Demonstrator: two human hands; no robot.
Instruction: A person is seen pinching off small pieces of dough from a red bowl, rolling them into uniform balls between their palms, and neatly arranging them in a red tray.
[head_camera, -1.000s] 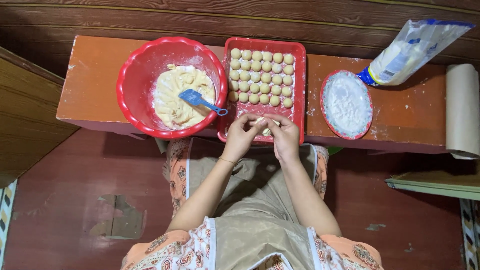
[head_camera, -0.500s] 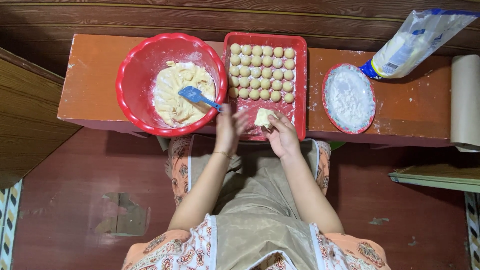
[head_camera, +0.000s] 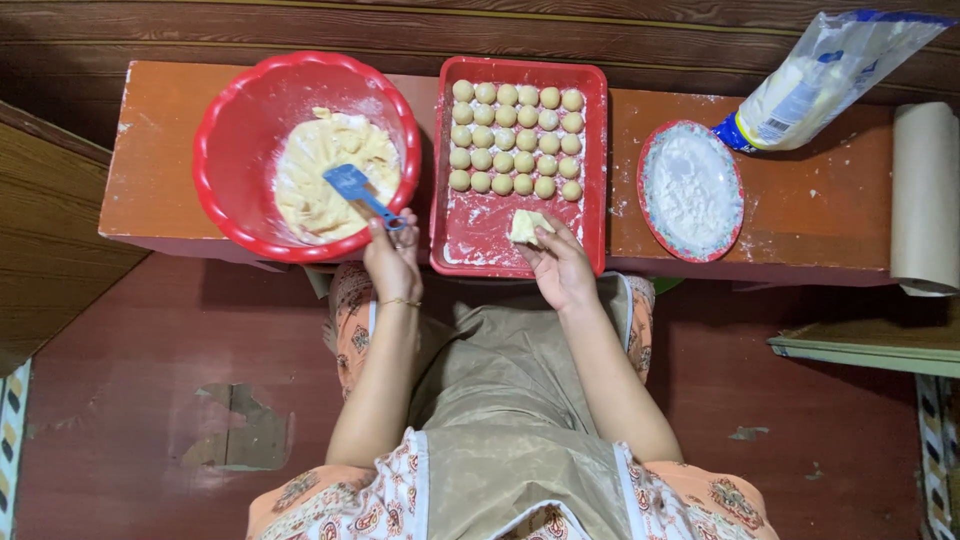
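My left hand (head_camera: 393, 258) grips the handle of a blue spatula (head_camera: 357, 190), whose blade rests in the pale dough (head_camera: 330, 172) inside a red bowl (head_camera: 232, 118). My right hand (head_camera: 560, 265) is palm up over the near part of a red square tray (head_camera: 478, 238) and holds a lump of dough (head_camera: 527, 226). Several small dough balls (head_camera: 516, 139) lie in rows in the far half of the tray.
A red plate of white flour (head_camera: 691, 188) sits right of the tray on an orange bench (head_camera: 815, 205). A flour bag (head_camera: 820, 78) lies at the far right, beside a brown paper roll (head_camera: 923, 195). A wooden wall runs behind; red floor lies below.
My hands, joined together over the tray's near edge, have parted. The left moved to the spatula handle at the bowl; the right keeps the dough lump over the tray.
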